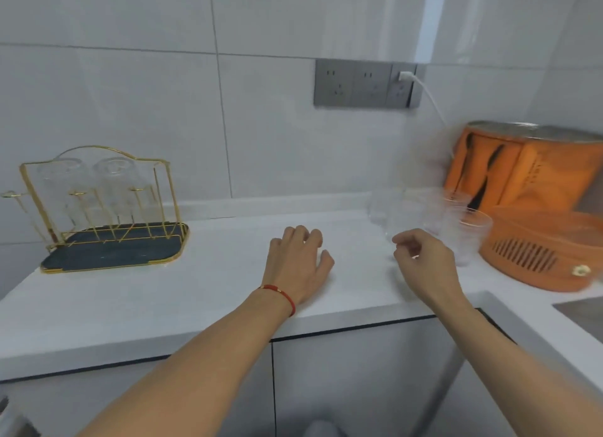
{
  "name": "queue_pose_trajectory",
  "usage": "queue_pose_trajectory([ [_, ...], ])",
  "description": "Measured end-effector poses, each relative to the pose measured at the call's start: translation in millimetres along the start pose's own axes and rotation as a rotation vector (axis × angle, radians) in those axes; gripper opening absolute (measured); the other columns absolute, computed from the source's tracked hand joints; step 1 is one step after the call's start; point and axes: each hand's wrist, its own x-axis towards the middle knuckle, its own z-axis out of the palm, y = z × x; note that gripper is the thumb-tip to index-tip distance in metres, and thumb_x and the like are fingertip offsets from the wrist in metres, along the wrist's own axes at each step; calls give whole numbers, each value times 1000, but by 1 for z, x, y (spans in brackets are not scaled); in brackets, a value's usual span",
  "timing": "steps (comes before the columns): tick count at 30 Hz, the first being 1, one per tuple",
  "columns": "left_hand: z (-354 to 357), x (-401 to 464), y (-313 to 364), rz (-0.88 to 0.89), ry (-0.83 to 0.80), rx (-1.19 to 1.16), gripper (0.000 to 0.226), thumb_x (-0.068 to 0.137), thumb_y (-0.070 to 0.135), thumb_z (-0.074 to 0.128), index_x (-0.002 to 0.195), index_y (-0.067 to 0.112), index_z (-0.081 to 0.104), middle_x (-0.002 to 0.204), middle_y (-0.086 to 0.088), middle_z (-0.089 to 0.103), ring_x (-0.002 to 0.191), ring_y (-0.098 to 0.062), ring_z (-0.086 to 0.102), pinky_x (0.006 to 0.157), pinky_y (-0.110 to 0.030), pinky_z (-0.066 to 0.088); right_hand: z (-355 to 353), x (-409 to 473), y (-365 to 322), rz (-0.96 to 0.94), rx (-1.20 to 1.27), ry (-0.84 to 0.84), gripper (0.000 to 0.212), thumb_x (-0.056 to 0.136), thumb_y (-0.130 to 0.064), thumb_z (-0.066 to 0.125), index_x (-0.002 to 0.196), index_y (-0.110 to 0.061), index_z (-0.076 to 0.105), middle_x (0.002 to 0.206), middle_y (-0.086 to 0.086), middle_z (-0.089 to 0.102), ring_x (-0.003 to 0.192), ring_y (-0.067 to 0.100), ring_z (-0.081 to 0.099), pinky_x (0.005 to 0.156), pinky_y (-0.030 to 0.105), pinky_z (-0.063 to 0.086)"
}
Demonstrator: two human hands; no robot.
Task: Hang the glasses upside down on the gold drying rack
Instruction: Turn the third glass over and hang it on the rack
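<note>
A: Item count, rack (107, 208)?

B: One gold wire rack, far left of the desk (195, 293), standing on one dark tray (111, 253). Two clear glasses hang on it upside down: one on the left (63, 188), one on the right (119, 185). Several pegs stand bare.

A: Loose glasses?

B: A cluster stands on the desk at the right, just beside the orange appliance (535, 208). Motion blur prevents a firm count. At least three can be told: one toward the back (381, 209), one with a visible rim (470, 231) nearest the appliance, one behind it (447, 208).

A: Hands?

B: Two. The left hand (298, 263) lies palm down on the desk, fingers curled loosely, holding nothing. One red cord bracelet (280, 294) circles its wrist. The right hand (424, 260) hovers just in front of the glass cluster, fingers bent inward, thumb and forefinger near each other. Whether it touches a glass cannot be told.

A: Wall fittings?

B: One grey socket panel (365, 84) with three socket sections. One white plug (406, 76) sits in the rightmost section; its cable runs down toward the appliance.

A: Readable text or brands?

B: None legible. Dark markings on the appliance are too blurred to read.
</note>
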Motion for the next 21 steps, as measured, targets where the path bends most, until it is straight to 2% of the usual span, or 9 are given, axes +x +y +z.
queue_pose_trajectory([
  [2,13,2,13,29,-36,-22,29,96,35,43,108,15,60,109,-3,60,106,-25,50,89,-41,41,-13,-4,13,57,19,118,21,91,-6,63,108,-16,72,107,1,71,96,17,63,89,30,48],
  [4,25,0,12,13,-51,38,33,94,39,43,110,15,60,110,-3,60,110,-27,49,98,-43,37,-19,-6,23,116,14,282,25,89,-10,69,113,-12,65,114,6,65,104,21,59,89,33,46],
  [7,32,-1,6,-36,-44,111,41,90,43,43,114,14,60,111,-6,60,111,-29,47,104,-49,35,-19,1,32,233,-19,522,55,82,-12,77,130,-1,51,133,19,49,125,35,46,105,44,42],
  [9,34,0,5,-25,-39,79,40,89,42,45,112,13,60,110,-7,60,109,-30,47,101,-47,37,-18,16,35,303,-13,499,82,81,-13,81,147,5,34,147,25,38,137,40,35,116,47,34],
  [11,34,1,5,-18,-29,58,38,88,41,47,111,13,60,110,-7,60,110,-29,46,99,-46,38,-13,35,38,380,6,431,99,83,-20,83,155,6,20,155,27,32,143,42,31,118,47,31],
  [14,35,0,4,-22,-12,48,36,87,40,48,110,14,60,110,-6,60,110,-29,47,99,-45,37,0,54,48,453,-52,438,98,87,-35,79,155,3,19,154,27,39,141,44,40,112,54,35],
  [17,34,-1,5,-41,-4,83,41,86,43,43,111,16,60,109,-4,60,112,-29,47,103,-48,36,12,59,61,465,-139,495,93,92,-38,73,155,5,20,151,30,44,136,47,46,110,57,37],
  [21,31,-2,5,-38,-21,75,43,84,45,44,113,17,59,110,-3,60,113,-28,46,103,-47,36,15,57,67,430,-131,562,92,90,-40,76,154,3,26,150,31,43,136,48,42,109,59,37],
])
